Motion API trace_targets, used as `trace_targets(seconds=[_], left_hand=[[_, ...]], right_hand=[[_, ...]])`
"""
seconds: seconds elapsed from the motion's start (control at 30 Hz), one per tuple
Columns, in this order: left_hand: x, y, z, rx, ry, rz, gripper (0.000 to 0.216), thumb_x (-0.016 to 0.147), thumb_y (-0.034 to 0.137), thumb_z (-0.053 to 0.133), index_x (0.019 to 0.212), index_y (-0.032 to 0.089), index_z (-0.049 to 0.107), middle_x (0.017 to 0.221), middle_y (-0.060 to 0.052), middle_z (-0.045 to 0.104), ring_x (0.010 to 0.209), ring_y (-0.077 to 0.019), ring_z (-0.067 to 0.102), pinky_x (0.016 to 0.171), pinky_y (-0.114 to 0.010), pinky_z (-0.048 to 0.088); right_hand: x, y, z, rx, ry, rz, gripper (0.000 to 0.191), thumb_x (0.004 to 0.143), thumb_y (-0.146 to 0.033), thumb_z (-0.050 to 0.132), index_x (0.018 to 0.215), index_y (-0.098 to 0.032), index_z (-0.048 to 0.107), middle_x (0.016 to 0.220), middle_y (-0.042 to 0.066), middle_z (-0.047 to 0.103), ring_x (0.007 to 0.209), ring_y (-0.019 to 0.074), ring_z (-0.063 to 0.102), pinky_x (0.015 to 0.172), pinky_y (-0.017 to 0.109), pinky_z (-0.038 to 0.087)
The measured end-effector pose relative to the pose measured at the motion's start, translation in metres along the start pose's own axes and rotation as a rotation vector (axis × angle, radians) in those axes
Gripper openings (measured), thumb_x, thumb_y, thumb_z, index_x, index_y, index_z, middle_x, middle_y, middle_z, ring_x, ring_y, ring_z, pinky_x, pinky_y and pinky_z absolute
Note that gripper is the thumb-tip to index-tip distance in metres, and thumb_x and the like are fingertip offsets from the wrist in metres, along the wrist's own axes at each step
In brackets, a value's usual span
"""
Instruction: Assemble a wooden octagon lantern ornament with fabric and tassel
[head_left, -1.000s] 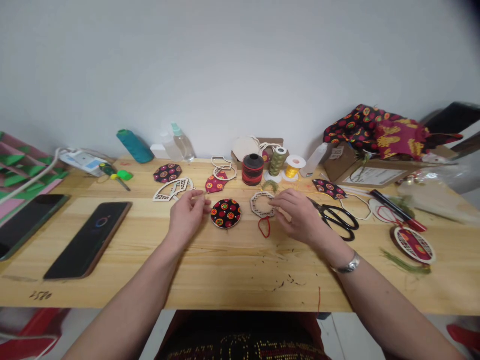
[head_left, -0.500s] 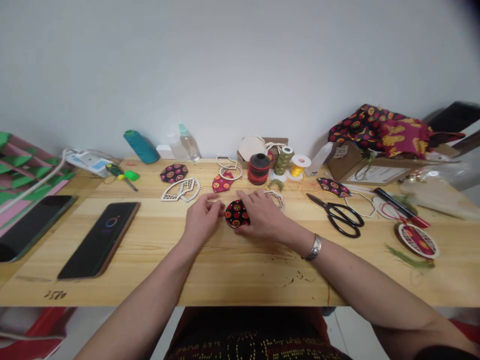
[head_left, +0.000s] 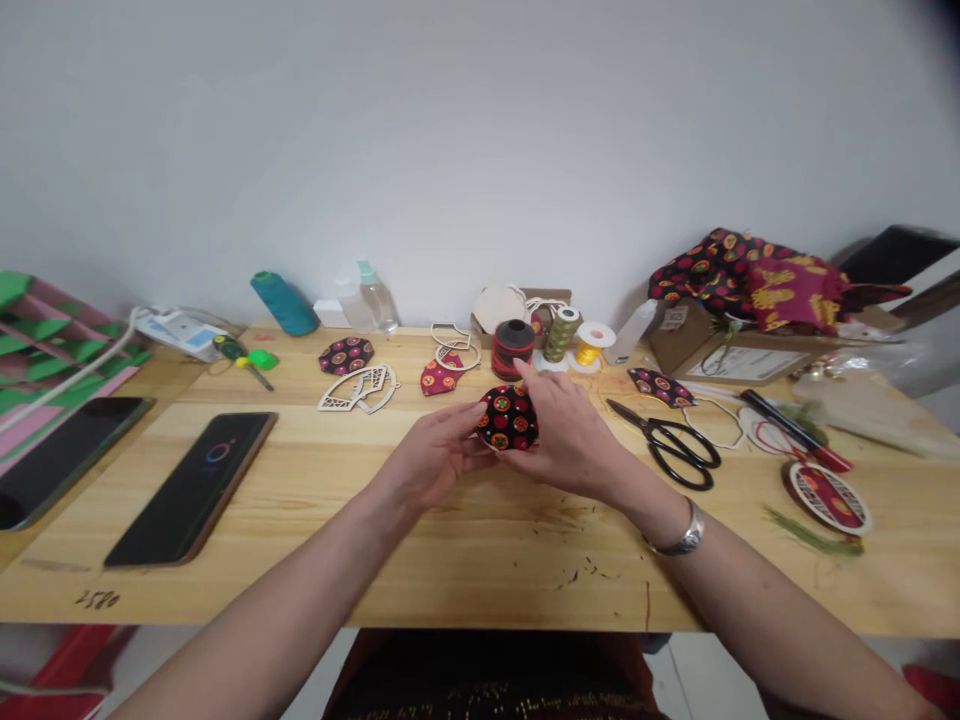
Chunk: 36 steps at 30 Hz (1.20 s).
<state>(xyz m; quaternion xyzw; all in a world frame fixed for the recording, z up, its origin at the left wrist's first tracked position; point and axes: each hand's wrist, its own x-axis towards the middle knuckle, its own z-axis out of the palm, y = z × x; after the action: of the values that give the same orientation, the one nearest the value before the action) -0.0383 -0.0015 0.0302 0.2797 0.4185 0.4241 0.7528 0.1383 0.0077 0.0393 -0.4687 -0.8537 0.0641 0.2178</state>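
Note:
Between my two hands is a rounded piece covered in black patterned fabric (head_left: 508, 418), with red, orange and green circles on it. My left hand (head_left: 431, 455) grips its left edge, thumb and fingers on either side. Around its right side my right hand (head_left: 574, 430) is closed, thumb below and fingers above. Just behind it stands a spool of red and black thread (head_left: 513, 350). A maroon fabric-covered piece (head_left: 439, 377) lies beyond my left hand, partly under a pale ring frame. Pale cut-out frames (head_left: 358, 390) rest further left.
Black-handled scissors (head_left: 679, 450) lie to the right, near a finished-looking oval ornament (head_left: 829, 497) and a marker (head_left: 795, 430). Two phones (head_left: 191, 490) are at the left. Along the wall are a teal thread cone (head_left: 285, 303), bottles (head_left: 375, 297), a yellow spool (head_left: 592, 345) and a cardboard box (head_left: 675, 335).
The black fabric piece has come up and to the right, held in both hands. My left hand has moved right from beside it and now grips its edge.

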Motion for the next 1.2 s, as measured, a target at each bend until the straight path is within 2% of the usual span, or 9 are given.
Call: trace_targets(seconds=[0.23,0.47,0.53,0.63,0.73,0.83,0.93,1.07,1.2], left_hand=[[0.020,-0.024,0.005,-0.098,0.028,-0.002,0.024,0.076,0.012,0.066,0.100,0.012,0.064,0.082,-0.009,0.072,0.064,-0.0199,0.068,0.058,-0.035,0.057],[0.021,-0.022,-0.006,-0.083,-0.122,-0.061,0.028,0.080,0.009,0.059,0.107,0.010,0.062,0.095,-0.015,0.072,0.076,-0.0254,0.071,0.066,-0.040,0.058],[0.021,-0.018,-0.008,-0.094,-0.121,-0.071,0.026,0.081,0.009,0.057,0.107,0.010,0.062,0.098,-0.016,0.071,0.081,-0.0271,0.070,0.074,-0.046,0.057],[0.023,-0.014,-0.010,-0.081,-0.079,-0.064,0.026,0.083,0.008,0.054,0.108,0.009,0.062,0.101,-0.017,0.071,0.085,-0.0275,0.070,0.074,-0.043,0.057],[0.024,-0.013,-0.010,-0.076,-0.078,-0.053,0.029,0.083,0.007,0.053,0.111,0.010,0.060,0.103,-0.017,0.071,0.085,-0.0273,0.070,0.074,-0.043,0.057],[0.024,-0.015,-0.007,-0.083,-0.085,-0.060,0.031,0.083,0.007,0.053,0.114,0.009,0.058,0.105,-0.018,0.070,0.086,-0.0281,0.070,0.074,-0.044,0.057],[0.022,-0.016,-0.005,-0.081,-0.106,-0.063,0.033,0.082,0.007,0.054,0.114,0.008,0.057,0.106,-0.020,0.069,0.086,-0.0290,0.070,0.076,-0.044,0.056],[0.022,-0.018,-0.006,-0.086,-0.118,-0.054,0.035,0.080,0.006,0.056,0.115,0.009,0.056,0.107,-0.021,0.068,0.086,-0.0297,0.070,0.075,-0.045,0.056],[0.022,-0.019,-0.007,-0.078,-0.121,-0.053,0.036,0.078,0.007,0.060,0.114,0.010,0.056,0.107,-0.019,0.069,0.087,-0.0290,0.070,0.075,-0.043,0.056]], right_hand=[[-0.013,0.012,0.011,-0.019,-0.010,0.041,0.087,0.073,-0.045,0.062,0.143,-0.007,0.025,0.121,0.020,0.054,0.107,0.0342,0.047,0.089,0.050,0.039],[-0.012,0.020,0.002,0.031,0.008,0.032,0.091,0.068,-0.053,0.067,0.140,-0.011,0.031,0.128,0.019,0.053,0.115,0.0337,0.046,0.092,0.049,0.041],[-0.008,0.033,-0.010,0.006,0.122,0.149,0.071,0.076,-0.051,0.061,0.132,-0.012,0.043,0.122,0.018,0.058,0.111,0.0309,0.052,0.090,0.044,0.043],[-0.002,0.061,-0.029,-0.163,0.233,0.539,0.038,0.087,-0.040,0.047,0.107,-0.010,0.061,0.096,0.017,0.068,0.091,0.0294,0.063,0.080,0.041,0.047],[0.006,0.093,-0.038,-0.269,0.199,0.780,0.040,0.086,-0.034,0.049,0.111,-0.004,0.058,0.092,0.021,0.069,0.091,0.0328,0.065,0.078,0.040,0.047],[0.015,0.120,-0.034,-0.198,0.247,0.865,0.056,0.083,-0.039,0.054,0.122,0.001,0.050,0.102,0.027,0.067,0.098,0.0356,0.064,0.080,0.041,0.047],[0.023,0.142,-0.021,-0.008,0.342,0.873,0.063,0.080,-0.037,0.058,0.129,0.001,0.045,0.114,0.026,0.063,0.105,0.0325,0.062,0.084,0.037,0.046],[0.032,0.160,-0.008,0.055,0.371,0.846,0.041,0.081,-0.029,0.051,0.116,-0.009,0.058,0.106,0.015,0.069,0.092,0.0236,0.066,0.076,0.028,0.048],[0.032,0.159,-0.008,0.051,0.383,0.806,0.034,0.081,-0.027,0.049,0.105,-0.007,0.062,0.100,0.016,0.069,0.088,0.0247,0.065,0.075,0.031,0.048]])
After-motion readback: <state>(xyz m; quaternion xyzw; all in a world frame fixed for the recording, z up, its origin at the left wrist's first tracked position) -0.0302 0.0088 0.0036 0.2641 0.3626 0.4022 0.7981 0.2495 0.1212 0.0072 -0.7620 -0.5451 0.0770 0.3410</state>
